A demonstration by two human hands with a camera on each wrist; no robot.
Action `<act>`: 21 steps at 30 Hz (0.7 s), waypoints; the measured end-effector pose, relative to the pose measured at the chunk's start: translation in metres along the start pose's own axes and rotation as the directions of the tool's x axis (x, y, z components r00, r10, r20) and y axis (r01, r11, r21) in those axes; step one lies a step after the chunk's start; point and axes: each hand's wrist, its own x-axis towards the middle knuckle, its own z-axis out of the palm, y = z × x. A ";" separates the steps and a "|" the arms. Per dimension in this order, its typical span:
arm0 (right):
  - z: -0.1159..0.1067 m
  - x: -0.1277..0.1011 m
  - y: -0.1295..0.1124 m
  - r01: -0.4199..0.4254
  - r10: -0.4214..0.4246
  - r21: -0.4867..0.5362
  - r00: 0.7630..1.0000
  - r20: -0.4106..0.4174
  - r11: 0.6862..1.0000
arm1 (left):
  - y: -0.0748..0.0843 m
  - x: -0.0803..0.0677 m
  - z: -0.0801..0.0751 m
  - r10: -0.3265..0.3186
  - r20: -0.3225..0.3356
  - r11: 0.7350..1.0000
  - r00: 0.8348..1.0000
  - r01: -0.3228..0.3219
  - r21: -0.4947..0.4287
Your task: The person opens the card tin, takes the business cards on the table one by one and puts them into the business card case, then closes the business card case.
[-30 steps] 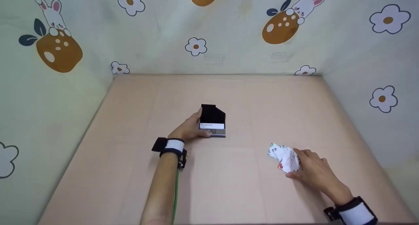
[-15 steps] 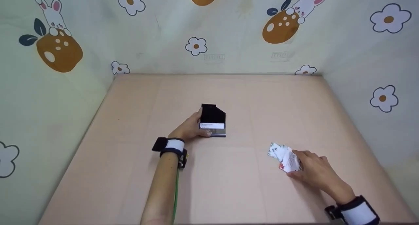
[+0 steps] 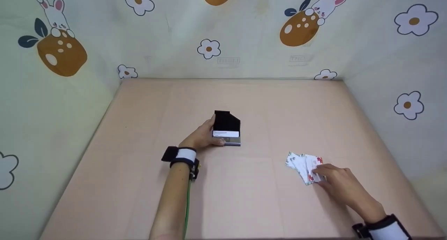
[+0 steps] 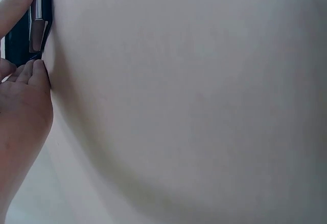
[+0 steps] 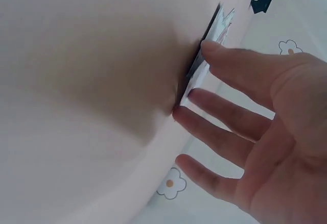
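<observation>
Right now your left hand [image 3: 202, 137] grips the open black card case [image 3: 227, 128] mid-table while your right hand [image 3: 337, 184], fingers spread flat, touches the fanned cards [image 3: 303, 165] lying near the right; picking one seems to need a clean single-card pinch.

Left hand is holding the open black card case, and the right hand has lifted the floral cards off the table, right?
Not quite. The left hand does hold the open black card case, but the right hand rests its fingers on the floral cards, which lie fanned on the table, as the head view shows.
</observation>
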 end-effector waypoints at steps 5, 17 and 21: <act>-0.003 -0.003 0.002 -0.019 0.019 -0.008 1.000 0.025 1.000 | 0.001 0.000 0.000 0.001 -0.001 1.000 1.000 -0.001 -0.006; -0.001 0.004 -0.023 -0.403 0.402 0.053 0.915 0.030 0.914 | 0.003 -0.002 0.000 -0.042 -0.005 0.999 0.999 0.042 0.000; 0.000 0.008 -0.030 -0.503 0.495 0.033 0.860 0.125 0.864 | 0.003 -0.001 0.001 -0.046 -0.006 0.999 0.999 0.046 -0.009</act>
